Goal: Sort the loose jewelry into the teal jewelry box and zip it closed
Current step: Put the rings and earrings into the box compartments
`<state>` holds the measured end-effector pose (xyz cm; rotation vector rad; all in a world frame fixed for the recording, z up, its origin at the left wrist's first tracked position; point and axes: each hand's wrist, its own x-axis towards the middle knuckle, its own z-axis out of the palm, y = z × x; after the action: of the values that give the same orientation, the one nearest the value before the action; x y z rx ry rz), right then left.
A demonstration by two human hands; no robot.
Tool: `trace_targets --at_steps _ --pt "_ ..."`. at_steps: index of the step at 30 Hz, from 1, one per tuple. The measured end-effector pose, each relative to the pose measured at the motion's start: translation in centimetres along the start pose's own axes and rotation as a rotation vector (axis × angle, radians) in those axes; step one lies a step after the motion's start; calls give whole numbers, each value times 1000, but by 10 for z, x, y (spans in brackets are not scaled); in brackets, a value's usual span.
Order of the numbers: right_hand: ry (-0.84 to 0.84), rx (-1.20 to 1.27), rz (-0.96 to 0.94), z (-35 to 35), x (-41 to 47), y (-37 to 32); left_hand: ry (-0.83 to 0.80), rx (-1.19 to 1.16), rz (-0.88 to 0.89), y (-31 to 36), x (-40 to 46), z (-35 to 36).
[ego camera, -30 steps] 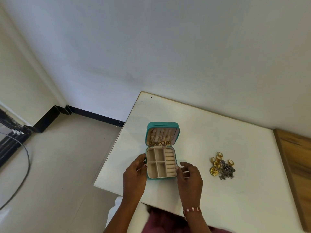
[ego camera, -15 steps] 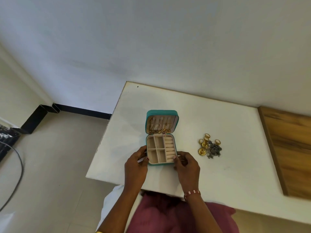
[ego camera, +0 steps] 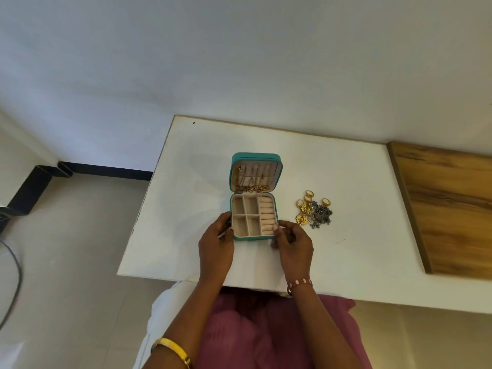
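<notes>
Both hands have closed in on the open teal jewelry box (ego camera: 254, 217) at the counter's (ego camera: 359, 182) near edge — left hand (ego camera: 216, 242) and right hand (ego camera: 292, 242) gripping its near corners — so square it, then fetch the loose jewelry (ego camera: 314, 211) lying right.

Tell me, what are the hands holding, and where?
Both hands, left hand and right hand, grip the open teal zip jewelry box at its near bottom corners.
</notes>
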<state>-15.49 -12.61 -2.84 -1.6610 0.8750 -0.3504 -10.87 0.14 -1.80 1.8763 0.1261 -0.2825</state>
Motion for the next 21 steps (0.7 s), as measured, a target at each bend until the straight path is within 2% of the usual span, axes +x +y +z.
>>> trace_targets --at_steps 5,7,11,14,21 --pt "131 -102 -47 -17 -8 10 172 -65 -24 1 -31 5" --pt "201 -137 -65 -28 -8 12 181 -97 -24 0 -43 7" --pt "321 -246 -129 -47 -4 11 36 -70 -60 -3 -65 18" --pt "345 -288 -122 -51 2 14 -75 -42 -36 -2 -73 30" --pt "163 -540 -266 -41 7 17 -174 -19 -32 -2 -70 43"
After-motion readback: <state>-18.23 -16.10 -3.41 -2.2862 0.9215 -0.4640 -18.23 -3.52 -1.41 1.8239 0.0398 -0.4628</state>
